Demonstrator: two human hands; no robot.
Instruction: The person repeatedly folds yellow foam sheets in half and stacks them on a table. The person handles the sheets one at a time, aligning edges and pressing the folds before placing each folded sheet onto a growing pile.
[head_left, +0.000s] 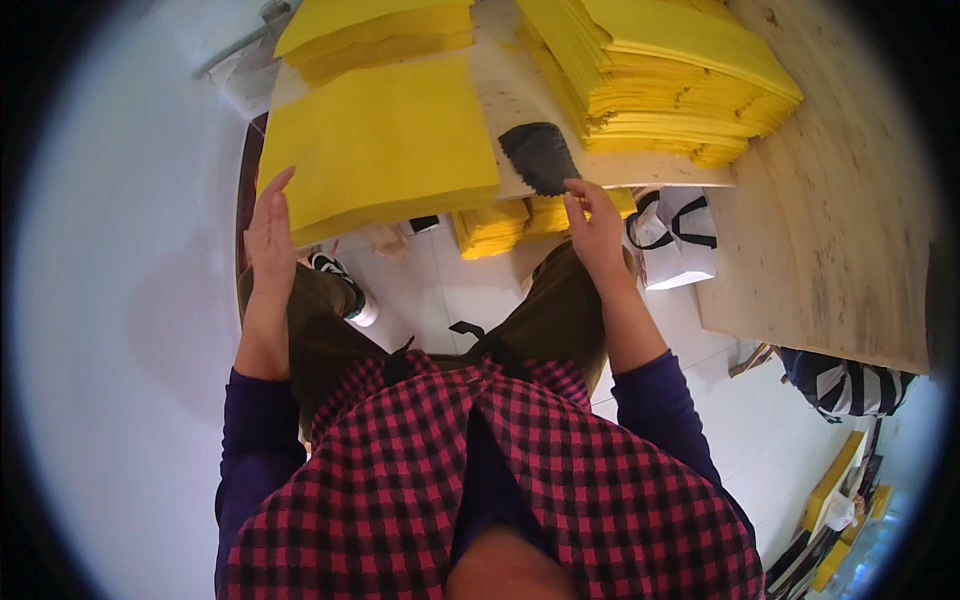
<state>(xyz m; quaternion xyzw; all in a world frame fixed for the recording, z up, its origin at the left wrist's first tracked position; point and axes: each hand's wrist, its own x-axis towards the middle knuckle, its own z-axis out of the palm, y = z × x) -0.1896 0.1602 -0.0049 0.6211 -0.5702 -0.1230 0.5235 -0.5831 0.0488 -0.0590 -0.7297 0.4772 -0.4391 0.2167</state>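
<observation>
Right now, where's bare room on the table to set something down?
The wooden table shows a bare strip between the left yellow stacks and right yellow stack, behind the black piece, and a thin front-edge band before the right stack. Crowded: the strip's near end, with black piece and right hand.

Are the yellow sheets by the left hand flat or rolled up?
Flat: the yellow stack shows a broad, smooth top beside the left hand. Whether sheets underneath are folded, I cannot tell.
</observation>
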